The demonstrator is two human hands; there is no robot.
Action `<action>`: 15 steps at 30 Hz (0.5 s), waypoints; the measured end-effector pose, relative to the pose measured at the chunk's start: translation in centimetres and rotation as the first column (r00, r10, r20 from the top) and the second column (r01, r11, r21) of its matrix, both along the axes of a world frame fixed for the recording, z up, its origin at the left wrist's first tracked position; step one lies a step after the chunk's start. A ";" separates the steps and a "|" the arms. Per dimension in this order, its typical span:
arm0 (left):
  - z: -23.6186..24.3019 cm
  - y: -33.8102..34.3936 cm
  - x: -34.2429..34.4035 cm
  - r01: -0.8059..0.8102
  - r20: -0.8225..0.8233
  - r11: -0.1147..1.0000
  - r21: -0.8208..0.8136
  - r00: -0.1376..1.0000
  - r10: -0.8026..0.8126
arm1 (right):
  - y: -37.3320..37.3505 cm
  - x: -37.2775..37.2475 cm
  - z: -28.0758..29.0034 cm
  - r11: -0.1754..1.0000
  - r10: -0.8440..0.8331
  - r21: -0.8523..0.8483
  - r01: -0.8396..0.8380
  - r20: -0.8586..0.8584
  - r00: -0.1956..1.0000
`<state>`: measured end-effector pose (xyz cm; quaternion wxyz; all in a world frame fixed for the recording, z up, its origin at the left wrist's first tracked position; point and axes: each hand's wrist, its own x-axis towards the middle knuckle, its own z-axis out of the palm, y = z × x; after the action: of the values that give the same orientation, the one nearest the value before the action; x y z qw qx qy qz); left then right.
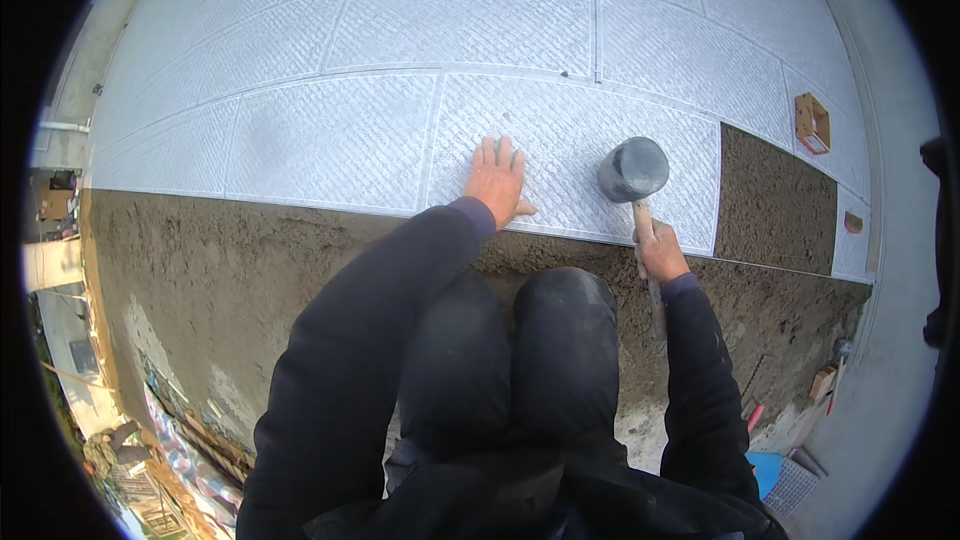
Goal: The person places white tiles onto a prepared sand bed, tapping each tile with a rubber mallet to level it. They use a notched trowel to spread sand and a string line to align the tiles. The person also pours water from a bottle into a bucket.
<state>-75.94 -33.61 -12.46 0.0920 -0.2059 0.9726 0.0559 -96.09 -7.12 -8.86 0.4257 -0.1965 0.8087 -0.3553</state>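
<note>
Resting the left hand on the grey ribbed slab with fingers fanned out, grasping nothing; clenching the right hand around the wooden handle of a black-headed mallet. Holding that mallet over the slab's right half, either touching or just above, impossible to tell from overhead. Facing, with that slab, a front-row piece between a laid slab on the left and a bare mortar patch on the right; farther out, beyond the patch, showing a small open box on the paving. Probably tapping the slab down into its bed. Calling next, most likely, for short, level blows, well apart from the left fingers.
</note>
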 end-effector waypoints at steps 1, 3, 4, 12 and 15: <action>-0.5 -1.1 0.3 0.024 -0.118 0.999 0.034 0.993 -0.020 | 0.0 -0.1 0.0 1.000 -0.009 0.010 0.008 0.011 1.000; -1.7 -3.2 0.7 0.021 -0.297 0.998 0.052 0.955 -0.005 | 0.1 -0.3 -0.2 0.999 -0.032 0.045 0.030 0.037 0.999; -2.3 -4.0 0.8 -0.019 -0.357 0.999 0.047 0.934 0.035 | 0.1 -0.5 -0.3 0.997 -0.019 0.071 0.019 0.007 1.000; -4.2 -5.0 1.4 -0.046 -0.392 0.998 0.032 0.918 0.054 | 0.7 -0.8 5.9 0.976 0.158 0.206 -0.066 -0.470 0.868; -3.7 -5.0 1.3 -0.043 -0.367 0.998 0.034 0.929 0.052 | 0.4 0.9 10.9 0.990 -0.078 0.082 0.116 -0.369 0.926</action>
<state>-74.59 -38.63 -16.19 -0.0903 -0.2141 0.9666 0.1082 -95.17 -6.69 2.00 0.2595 -0.1964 0.8996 -0.2913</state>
